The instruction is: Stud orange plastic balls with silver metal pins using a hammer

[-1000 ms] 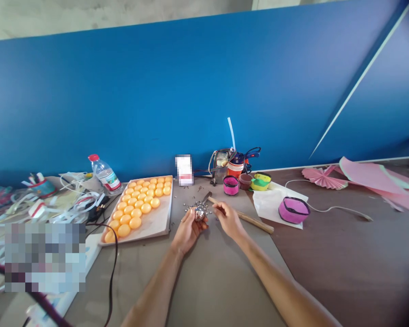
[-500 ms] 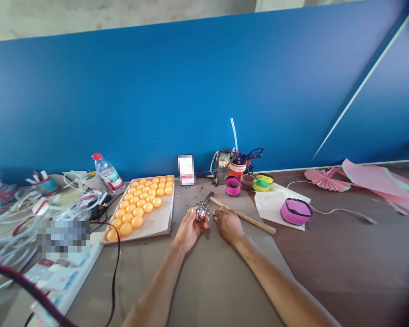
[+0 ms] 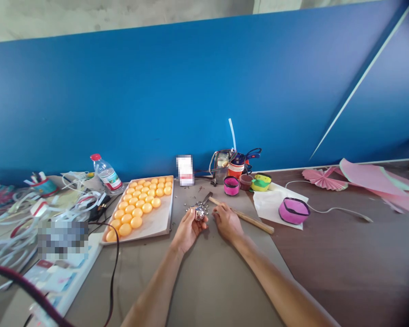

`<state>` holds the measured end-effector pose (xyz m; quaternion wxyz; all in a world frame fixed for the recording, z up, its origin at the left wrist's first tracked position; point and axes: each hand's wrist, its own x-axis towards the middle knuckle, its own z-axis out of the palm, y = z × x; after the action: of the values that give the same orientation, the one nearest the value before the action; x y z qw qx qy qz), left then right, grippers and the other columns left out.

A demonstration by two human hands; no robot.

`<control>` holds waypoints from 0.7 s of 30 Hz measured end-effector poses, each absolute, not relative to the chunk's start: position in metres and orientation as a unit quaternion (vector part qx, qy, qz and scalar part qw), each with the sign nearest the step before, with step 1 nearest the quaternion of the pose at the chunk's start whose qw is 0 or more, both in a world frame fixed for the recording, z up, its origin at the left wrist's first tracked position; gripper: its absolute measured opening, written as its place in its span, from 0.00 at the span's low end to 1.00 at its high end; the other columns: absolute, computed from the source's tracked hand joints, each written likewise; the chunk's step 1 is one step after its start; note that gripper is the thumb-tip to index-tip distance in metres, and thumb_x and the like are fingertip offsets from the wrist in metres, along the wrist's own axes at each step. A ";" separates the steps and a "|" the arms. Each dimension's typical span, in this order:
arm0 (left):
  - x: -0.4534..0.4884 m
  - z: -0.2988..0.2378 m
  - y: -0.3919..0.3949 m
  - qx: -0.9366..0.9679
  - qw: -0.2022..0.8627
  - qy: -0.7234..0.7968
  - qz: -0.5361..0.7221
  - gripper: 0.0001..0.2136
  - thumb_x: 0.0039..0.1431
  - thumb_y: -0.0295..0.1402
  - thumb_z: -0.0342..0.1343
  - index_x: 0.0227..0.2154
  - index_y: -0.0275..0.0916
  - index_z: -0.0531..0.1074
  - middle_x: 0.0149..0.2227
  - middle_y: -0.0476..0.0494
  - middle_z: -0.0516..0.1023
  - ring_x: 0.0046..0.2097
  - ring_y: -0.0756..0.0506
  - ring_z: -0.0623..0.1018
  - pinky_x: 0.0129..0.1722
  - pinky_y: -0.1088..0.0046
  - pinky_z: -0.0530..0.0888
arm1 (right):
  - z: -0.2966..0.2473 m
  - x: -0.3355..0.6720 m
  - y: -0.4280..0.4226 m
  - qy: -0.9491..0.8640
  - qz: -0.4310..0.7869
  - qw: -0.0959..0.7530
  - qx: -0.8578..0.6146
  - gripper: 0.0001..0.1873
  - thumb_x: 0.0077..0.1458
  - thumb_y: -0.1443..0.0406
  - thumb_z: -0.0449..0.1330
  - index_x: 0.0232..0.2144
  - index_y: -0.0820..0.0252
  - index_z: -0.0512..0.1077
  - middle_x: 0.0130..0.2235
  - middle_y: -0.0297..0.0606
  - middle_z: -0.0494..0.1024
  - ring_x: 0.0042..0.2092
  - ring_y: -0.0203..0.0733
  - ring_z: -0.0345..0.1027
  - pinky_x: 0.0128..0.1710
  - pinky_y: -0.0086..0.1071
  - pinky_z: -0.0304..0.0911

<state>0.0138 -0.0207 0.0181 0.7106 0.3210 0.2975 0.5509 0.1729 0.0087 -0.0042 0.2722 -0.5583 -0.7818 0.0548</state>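
Note:
My left hand (image 3: 187,232) is closed around a shiny silver ball (image 3: 200,213), its thumb and fingers on the lower left side. Small dark and metallic bits (image 3: 191,205) lie scattered on the mat just beyond the ball. To the right of the ball, apart from it, my right hand (image 3: 228,222) has its fingers curled and thumb drawn in; anything pinched there is too small to make out. Behind that hand lies a hammer (image 3: 254,220), its wooden handle slanting down to the right and its dark head near the ball.
Left of my hands stands a tray (image 3: 160,222) of orange balls (image 3: 136,221). A bottle (image 3: 108,175), tangled cables (image 3: 83,200) and a power strip (image 3: 70,281) crowd the left. Pink containers (image 3: 294,211), a brown pot (image 3: 246,182) and pink paper (image 3: 368,179) lie rightward.
The view has shifted slightly. My right hand's fingers have lifted a little and curled closer together beside the ball. My left hand still holds the silver ball in the same place.

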 end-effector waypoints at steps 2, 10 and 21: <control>0.014 0.019 -0.021 0.322 0.711 0.295 0.551 0.13 0.55 0.42 0.52 0.33 0.36 0.65 0.28 0.44 0.75 0.25 0.51 0.72 0.29 0.75 0.67 | -0.004 0.174 0.008 -0.797 0.058 0.234 -0.554 0.09 0.55 0.67 0.50 0.36 0.60 0.69 0.38 0.40 0.72 0.40 0.39 0.65 0.41 0.29 0.54; 0.013 0.020 -0.021 0.320 0.710 0.296 0.553 0.12 0.54 0.41 0.54 0.34 0.37 0.65 0.30 0.44 0.75 0.26 0.51 0.73 0.30 0.74 0.68 | -0.011 0.173 0.011 -0.769 0.115 0.322 -0.541 0.11 0.55 0.70 0.46 0.30 0.61 0.68 0.35 0.41 0.71 0.37 0.39 0.65 0.38 0.30 0.57; 0.011 0.016 -0.018 0.309 0.709 0.287 0.565 0.11 0.55 0.38 0.54 0.36 0.36 0.65 0.35 0.42 0.76 0.29 0.50 0.75 0.35 0.70 0.71 | 0.013 0.160 -0.003 -0.521 0.573 0.511 -0.373 0.09 0.48 0.60 0.57 0.25 0.60 0.66 0.18 0.27 0.64 0.20 0.31 0.57 0.24 0.27 0.53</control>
<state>0.0107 -0.0177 0.0155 0.7093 0.3088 0.2873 0.5647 0.1603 -0.0031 0.0129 0.5107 -0.3733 -0.5207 0.5733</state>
